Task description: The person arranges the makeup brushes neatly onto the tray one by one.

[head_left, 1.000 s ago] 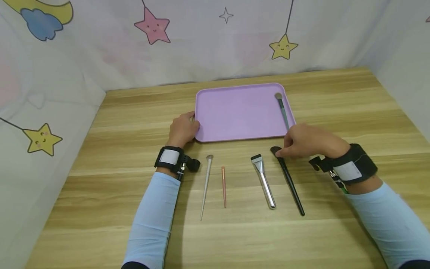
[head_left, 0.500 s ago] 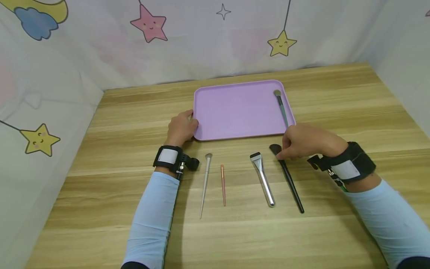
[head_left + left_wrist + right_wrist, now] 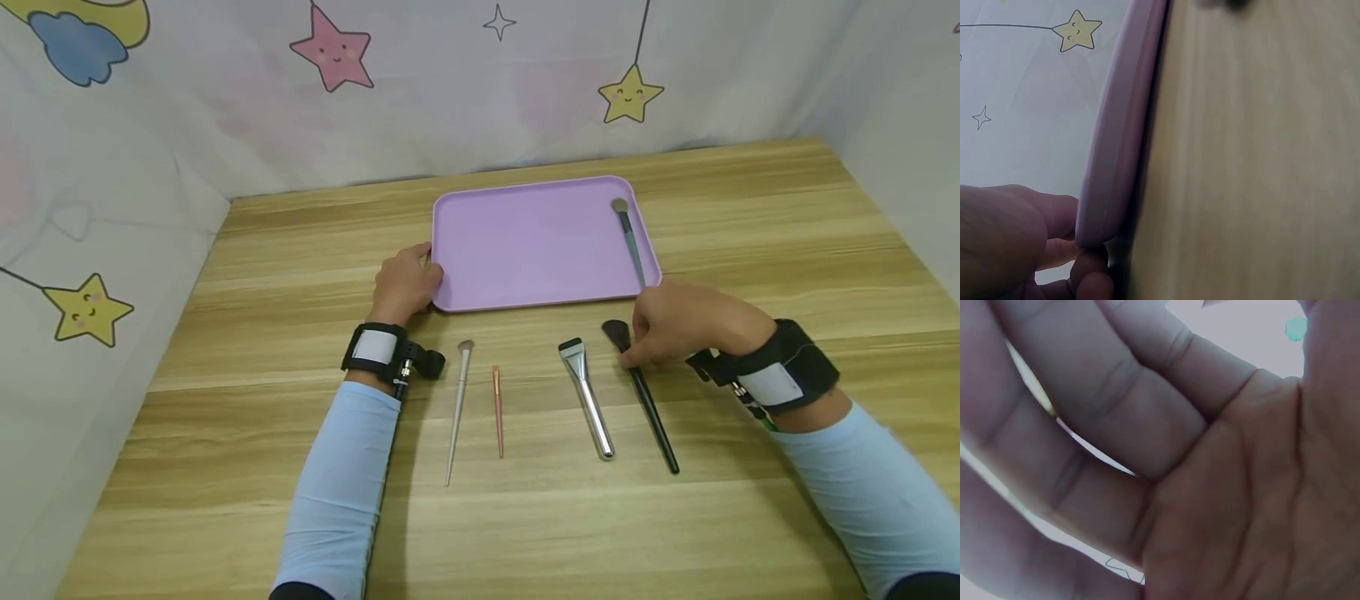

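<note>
My left hand grips the left edge of the purple tray; in the left wrist view the thumb lies over the rim and other fingers curl beneath. My right hand is at the upper part of a black makeup brush, thumb and fingers pinching it just below its dark bristles. The brush lies slanted on the table, bristles toward the tray. In the right wrist view the palm and bent fingers fill the picture, and the brush is hidden. Inside the tray's right side lies a green-handled makeup brush, its lower end hidden by my right hand.
On the wooden table, a silver flat-topped makeup brush lies left of the black one. Further left are a short rose-gold brush and a long pale-handled brush. A white curtain with printed stars hangs behind.
My right hand has shifted slightly down the black makeup brush, from its bristle base onto the neck. The left hand stays on the tray. The head view has tilted a little.
</note>
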The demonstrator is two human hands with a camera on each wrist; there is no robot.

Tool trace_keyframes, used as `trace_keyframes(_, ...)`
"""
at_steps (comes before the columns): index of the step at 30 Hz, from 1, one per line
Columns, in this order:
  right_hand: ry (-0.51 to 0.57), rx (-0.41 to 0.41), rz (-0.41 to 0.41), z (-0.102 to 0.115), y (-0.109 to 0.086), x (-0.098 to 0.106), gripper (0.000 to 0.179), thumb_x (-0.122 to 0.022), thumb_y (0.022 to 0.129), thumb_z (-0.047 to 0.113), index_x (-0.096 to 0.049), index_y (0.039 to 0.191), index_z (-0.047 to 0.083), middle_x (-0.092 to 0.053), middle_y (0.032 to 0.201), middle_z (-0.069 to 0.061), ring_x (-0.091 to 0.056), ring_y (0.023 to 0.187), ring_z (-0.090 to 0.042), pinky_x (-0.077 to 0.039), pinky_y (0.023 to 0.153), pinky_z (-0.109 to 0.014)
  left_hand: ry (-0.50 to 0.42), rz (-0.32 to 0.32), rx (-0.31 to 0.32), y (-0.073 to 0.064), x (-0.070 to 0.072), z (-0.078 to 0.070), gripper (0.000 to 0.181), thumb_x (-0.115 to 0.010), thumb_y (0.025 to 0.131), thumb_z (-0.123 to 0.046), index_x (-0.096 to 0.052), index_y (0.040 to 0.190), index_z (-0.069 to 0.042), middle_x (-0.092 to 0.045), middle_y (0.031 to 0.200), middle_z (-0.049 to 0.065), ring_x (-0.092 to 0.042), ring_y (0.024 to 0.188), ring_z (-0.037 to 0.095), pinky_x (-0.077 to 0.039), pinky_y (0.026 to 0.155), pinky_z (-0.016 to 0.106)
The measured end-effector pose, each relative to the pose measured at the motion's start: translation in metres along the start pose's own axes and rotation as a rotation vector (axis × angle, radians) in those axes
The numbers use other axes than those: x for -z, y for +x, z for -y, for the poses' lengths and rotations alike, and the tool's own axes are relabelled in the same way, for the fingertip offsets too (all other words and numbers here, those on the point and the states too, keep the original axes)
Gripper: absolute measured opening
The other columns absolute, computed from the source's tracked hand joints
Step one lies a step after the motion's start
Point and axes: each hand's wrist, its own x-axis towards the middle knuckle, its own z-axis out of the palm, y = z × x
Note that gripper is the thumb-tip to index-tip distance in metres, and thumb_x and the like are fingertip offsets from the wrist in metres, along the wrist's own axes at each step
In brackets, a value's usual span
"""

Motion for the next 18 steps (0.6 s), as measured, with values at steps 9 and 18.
trace_keyframes(9,-0.005,-0.034,0.045,0.0033,0.0008,-0.0036,0.041,-0.082,0.081,0.038,-0.063,0.054,0.013,-0.053,0.050,0.008,-0.045,0.047,-0.008,-0.037,0.047,-0.024,-0.005,0.011,0.009,-0.0006,0.0010,-0.0005,0.057,-0.048,0.097,-0.024,-0.047,0.153,-0.013,-0.055,0.141,0.017,-0.060,0.094,0.033,-0.046,0.070,0.040)
trace_keyframes(18,-0.022,-0.024,0.092,0.0032,0.0036,-0.0093,0.035,-0.079,0.083,0.033,-0.067,0.058,0.012,-0.061,0.053,0.004,-0.055,0.051,-0.011,-0.044,0.051,-0.027,0.000,0.007,0.010,-0.0004,0.0005,-0.0010,0.057,-0.048,0.096,-0.024,-0.047,0.152,-0.012,-0.056,0.140,0.017,-0.060,0.097,0.033,-0.046,0.072,0.040)
